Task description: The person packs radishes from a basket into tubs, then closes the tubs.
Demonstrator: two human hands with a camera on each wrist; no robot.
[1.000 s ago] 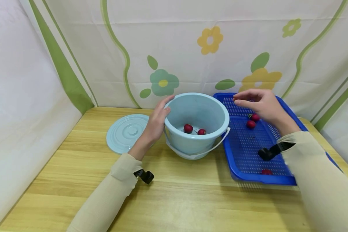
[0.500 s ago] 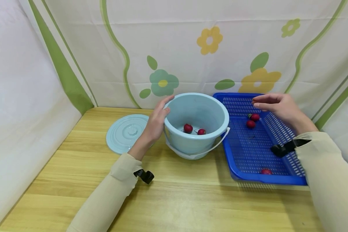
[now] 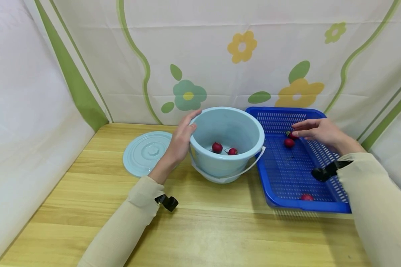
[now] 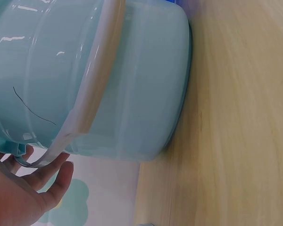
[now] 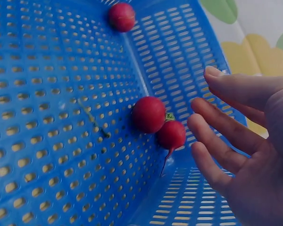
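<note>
Right hand (image 3: 320, 130) open, holding nothing, fingertips just short of two small red radishes (image 5: 158, 121) in blue perforated plastic tray (image 3: 287, 174). Left hand (image 3: 180, 139) flat against pale blue plastic bucket (image 3: 227, 163); palm hidden.

A light wooden table (image 3: 200, 230) with a pale striped grain carries everything. A light blue bucket (image 3: 227, 142) stands on it toward the back, near the middle, its white handle lowered against its front. Left of the bucket, just beside it, a round light blue lid (image 3: 146, 152) lies flat on the wood. Right of the bucket, close against it, sits a blue perforated tray (image 3: 287, 174), reaching toward the table's right edge.
</note>
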